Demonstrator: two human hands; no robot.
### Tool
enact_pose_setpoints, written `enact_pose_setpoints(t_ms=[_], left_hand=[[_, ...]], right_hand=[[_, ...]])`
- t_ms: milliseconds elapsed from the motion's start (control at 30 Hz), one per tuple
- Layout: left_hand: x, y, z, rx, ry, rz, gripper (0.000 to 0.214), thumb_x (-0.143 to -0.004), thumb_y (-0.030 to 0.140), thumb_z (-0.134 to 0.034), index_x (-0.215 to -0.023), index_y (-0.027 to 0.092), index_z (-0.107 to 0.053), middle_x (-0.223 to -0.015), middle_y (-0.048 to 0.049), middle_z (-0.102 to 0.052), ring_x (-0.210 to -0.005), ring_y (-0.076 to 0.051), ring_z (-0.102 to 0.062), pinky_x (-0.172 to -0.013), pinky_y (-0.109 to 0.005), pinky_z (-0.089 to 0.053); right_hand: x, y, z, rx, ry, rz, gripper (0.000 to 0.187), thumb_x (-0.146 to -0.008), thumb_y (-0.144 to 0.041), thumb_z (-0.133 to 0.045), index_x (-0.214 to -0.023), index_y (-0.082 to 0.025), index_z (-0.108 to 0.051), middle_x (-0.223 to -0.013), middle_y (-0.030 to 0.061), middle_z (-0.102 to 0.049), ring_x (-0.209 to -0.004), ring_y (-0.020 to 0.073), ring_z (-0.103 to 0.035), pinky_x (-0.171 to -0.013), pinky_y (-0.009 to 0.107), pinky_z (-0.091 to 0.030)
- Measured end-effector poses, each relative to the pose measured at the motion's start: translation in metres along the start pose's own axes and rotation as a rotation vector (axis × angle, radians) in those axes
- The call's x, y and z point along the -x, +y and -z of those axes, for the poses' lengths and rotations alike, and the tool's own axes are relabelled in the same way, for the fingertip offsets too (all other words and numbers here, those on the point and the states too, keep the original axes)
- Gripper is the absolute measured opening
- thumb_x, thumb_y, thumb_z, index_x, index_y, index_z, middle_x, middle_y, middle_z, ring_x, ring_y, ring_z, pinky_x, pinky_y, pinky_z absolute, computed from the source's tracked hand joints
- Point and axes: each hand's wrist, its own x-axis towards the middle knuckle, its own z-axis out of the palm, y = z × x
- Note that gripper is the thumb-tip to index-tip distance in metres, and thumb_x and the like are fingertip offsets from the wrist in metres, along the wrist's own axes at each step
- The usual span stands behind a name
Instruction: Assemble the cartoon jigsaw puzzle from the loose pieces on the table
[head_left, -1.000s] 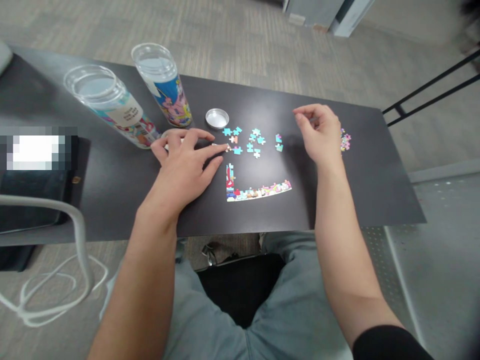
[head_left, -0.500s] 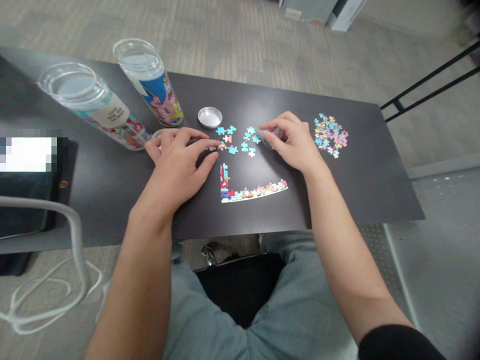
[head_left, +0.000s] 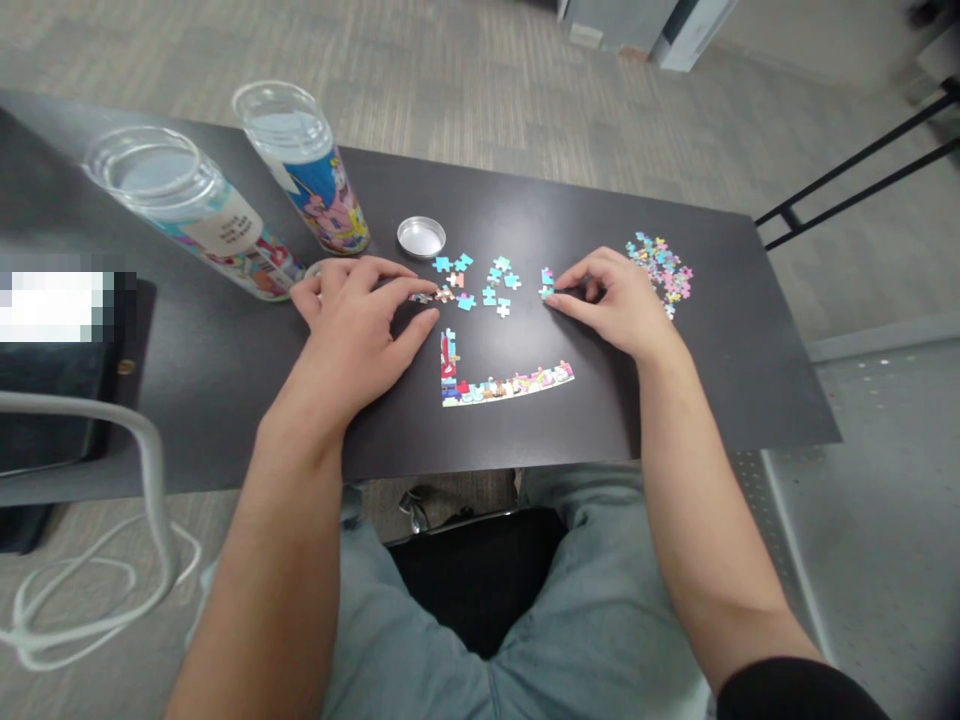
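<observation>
An L-shaped strip of joined puzzle pieces (head_left: 504,381) lies on the black table (head_left: 735,370) in front of me. Several loose blue pieces (head_left: 487,282) lie just beyond it. My left hand (head_left: 358,325) rests flat on the table with fingers spread, its fingertips touching small pieces (head_left: 433,296) at the left of the loose group. My right hand (head_left: 616,303) lies to the right, fingers curled, its fingertips on a blue piece (head_left: 547,291). A heap of mixed pieces (head_left: 660,268) sits just past my right hand.
Two clear tubes with printed labels stand at the back left, one tilted (head_left: 184,210) and one upright (head_left: 307,170). A round metal lid (head_left: 421,237) lies near them. A dark case (head_left: 52,400) and a white cable (head_left: 90,590) are at the left.
My right hand came from beside the mixed heap toward the loose blue pieces, then drew back a little and now pinches at one piece. My left hand has stayed in place.
</observation>
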Motion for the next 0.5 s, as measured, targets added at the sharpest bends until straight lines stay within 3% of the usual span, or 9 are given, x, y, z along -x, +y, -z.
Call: enact_pose_setpoints(t_ms=[267,500], left_hand=[[-0.002,0.0,-0.001,-0.002,-0.005,-0.004,0.041,-0.118,0.056,-0.065,-0.142,0.037,-0.091,-0.162,-0.0145,-0.082,-0.164,-0.053,-0.059,-0.139,-0.09,-0.037],[-0.002,-0.001,0.0,0.006,-0.019,-0.011,0.042,-0.119,0.056,-0.064,-0.144,0.036,-0.091,-0.162,-0.0159,-0.081,-0.164,-0.054,-0.06,-0.14,-0.091,-0.036]], right_hand=[[0.0,-0.004,-0.007,-0.182,-0.132,-0.103,0.037,-0.092,-0.058,-0.103,-0.106,-0.03,-0.083,-0.092,0.0007,-0.076,-0.083,0.0237,-0.063,-0.085,0.045,-0.053],[-0.004,-0.018,-0.008,-0.106,-0.223,0.036,0.028,-0.102,-0.046,-0.093,-0.125,-0.03,-0.093,-0.113,0.0051,-0.087,-0.081,0.0221,-0.062,-0.086,0.046,-0.056]])
